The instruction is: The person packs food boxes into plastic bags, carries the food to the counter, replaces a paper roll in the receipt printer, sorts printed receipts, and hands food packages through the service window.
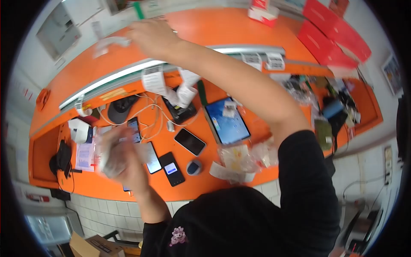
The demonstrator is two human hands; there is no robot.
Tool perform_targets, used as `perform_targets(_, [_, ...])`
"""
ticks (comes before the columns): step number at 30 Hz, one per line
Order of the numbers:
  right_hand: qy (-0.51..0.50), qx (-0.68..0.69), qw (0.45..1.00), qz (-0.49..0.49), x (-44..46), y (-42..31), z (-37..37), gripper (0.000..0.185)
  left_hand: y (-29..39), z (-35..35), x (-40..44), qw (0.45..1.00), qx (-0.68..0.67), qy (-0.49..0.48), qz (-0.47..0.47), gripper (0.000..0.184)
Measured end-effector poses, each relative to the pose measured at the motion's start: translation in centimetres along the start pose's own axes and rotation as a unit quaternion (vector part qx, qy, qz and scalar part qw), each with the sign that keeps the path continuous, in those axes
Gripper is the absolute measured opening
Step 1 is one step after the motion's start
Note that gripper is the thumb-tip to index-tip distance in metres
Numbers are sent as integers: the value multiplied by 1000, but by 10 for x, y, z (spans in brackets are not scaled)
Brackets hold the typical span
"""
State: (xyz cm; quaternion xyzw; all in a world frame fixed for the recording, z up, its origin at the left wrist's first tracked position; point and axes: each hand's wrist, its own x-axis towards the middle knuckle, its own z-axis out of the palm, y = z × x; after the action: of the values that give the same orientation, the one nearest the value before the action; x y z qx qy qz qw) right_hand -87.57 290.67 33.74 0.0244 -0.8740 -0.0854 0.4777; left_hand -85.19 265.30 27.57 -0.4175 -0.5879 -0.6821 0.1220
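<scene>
My right hand [154, 37] reaches across to the far left, above the raised counter, its fingers closed on a thin whitish strip [112, 43]. Motion blurs the strip, and I cannot tell whether it is paper or plastic. Lower down, my left hand [133, 169] is smeared by motion around a greyish bundle in clear plastic [113, 160]; what is inside does not show. Just right of that hand lie a phone with a lit screen [151, 158] and a dark card terminal [171, 168]. Another phone with a black screen [190, 141] rests farther right.
A tablet [227, 121] lies on the orange desk [201, 184], near plastic bags [235, 157]. Printed receipts [154, 80] hang from the shelf edge. White cables [159, 115], a dark cap [121, 109] and a receipt printer [182, 112] sit behind. Red boxes [325, 43] stand back right.
</scene>
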Motion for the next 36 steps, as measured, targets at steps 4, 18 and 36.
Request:
perform_targets(4, [-140,116,978,-102,-68,-64,-134,12,49,19,6,982,132,-41,132,31])
perform_targets(18, [-104,162,901,389,-350,-53,-287,52,23,176,-143,813,-37,-537,-222,21])
perform_targets(36, [-117,144,813,552,-531,-116,-240,23,25,192,-167,884,54,-271,-378,20])
